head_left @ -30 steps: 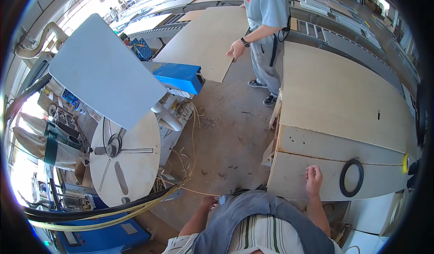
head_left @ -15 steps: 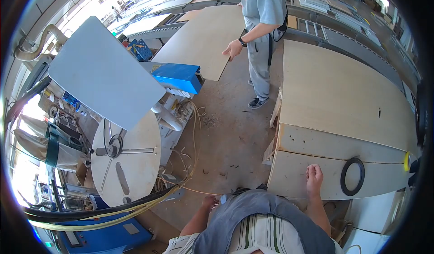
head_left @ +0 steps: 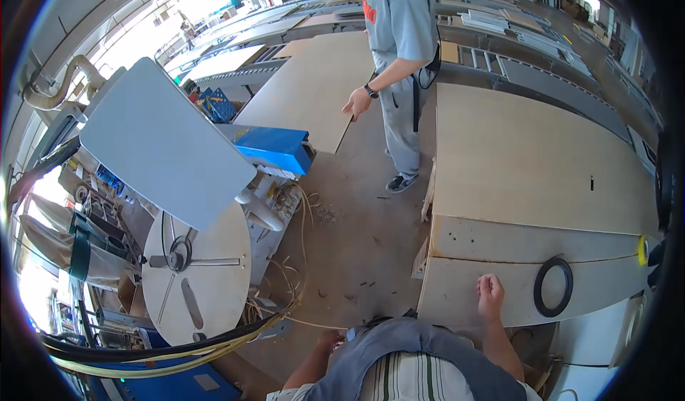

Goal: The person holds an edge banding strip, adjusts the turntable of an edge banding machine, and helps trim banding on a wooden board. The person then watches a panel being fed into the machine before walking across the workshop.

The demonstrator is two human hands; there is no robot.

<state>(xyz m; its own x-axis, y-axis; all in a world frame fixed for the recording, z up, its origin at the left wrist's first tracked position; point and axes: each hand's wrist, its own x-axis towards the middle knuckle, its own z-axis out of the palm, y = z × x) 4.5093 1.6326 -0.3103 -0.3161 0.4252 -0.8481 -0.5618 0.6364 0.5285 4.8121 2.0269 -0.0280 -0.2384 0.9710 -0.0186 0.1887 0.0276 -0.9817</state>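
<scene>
My right hand (head_left: pixel 490 294) is curled into a loose fist over the near edge of the pale panels on the right, with nothing visible in it. I cannot tell whether it touches the panel. To its right, a black ring (head_left: pixel 554 287) lies on the near panel (head_left: pixel 457 294). My left hand (head_left: pixel 330 340) hangs low beside my apron (head_left: pixel 421 333); its fingers are mostly hidden. Across the aisle, a co-worker's hand (head_left: pixel 359 104) with a wristwatch holds the edge of a large beige board (head_left: pixel 314 80).
On the left stand a tilted light-grey board (head_left: pixel 164 140), a round slotted disc (head_left: pixel 214 294) and a blue machine housing (head_left: pixel 275 149). Cables (head_left: pixel 235 337) loop across the lower left. A yellow tape roll (head_left: pixel 643 250) sits at the far right. Roller conveyors run behind.
My view has tilted slightly upward, so the scene sits lower in the picture. My right hand stays curled over the panel, and the co-worker still holds the board edge.
</scene>
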